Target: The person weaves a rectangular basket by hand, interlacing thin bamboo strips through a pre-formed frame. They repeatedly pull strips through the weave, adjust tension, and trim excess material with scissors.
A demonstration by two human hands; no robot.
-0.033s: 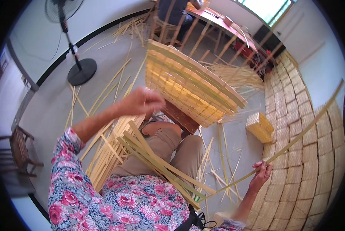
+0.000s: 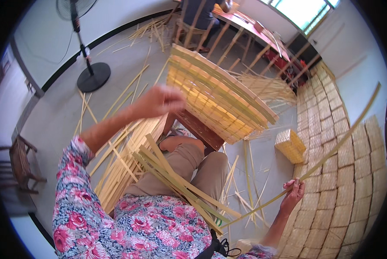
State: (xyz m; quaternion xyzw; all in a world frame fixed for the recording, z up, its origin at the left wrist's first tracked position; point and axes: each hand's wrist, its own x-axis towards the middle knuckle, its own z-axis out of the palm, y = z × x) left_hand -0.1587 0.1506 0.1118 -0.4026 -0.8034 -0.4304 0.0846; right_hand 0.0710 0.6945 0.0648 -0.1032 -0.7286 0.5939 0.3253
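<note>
A woven bamboo basket (image 2: 210, 99) with long upright stakes is tilted in front of me, on or against a reddish-brown board (image 2: 200, 129). My left hand (image 2: 169, 101) hovers at the basket's left side; motion smears its fingers, and whether it touches the weave I cannot tell. Out to the right, my right hand (image 2: 294, 191) pinches a long greenish bamboo strip (image 2: 331, 152), which runs from near my waist up to the far right. Several loose bamboo strips (image 2: 176, 177) lie across my lap.
A bundle of pale strips (image 2: 129, 157) lies by my left leg. Stacked woven baskets (image 2: 331, 172) line the right wall; a small woven basket (image 2: 290, 146) stands on the floor. A fan (image 2: 93, 77), a wooden chair (image 2: 23, 164) and a person at a table (image 2: 245, 26) surround me.
The view has shifted slightly. My left hand stays by the basket's left side, still blurred. The right hand keeps its pinch on the strip, whose far end has moved a little.
</note>
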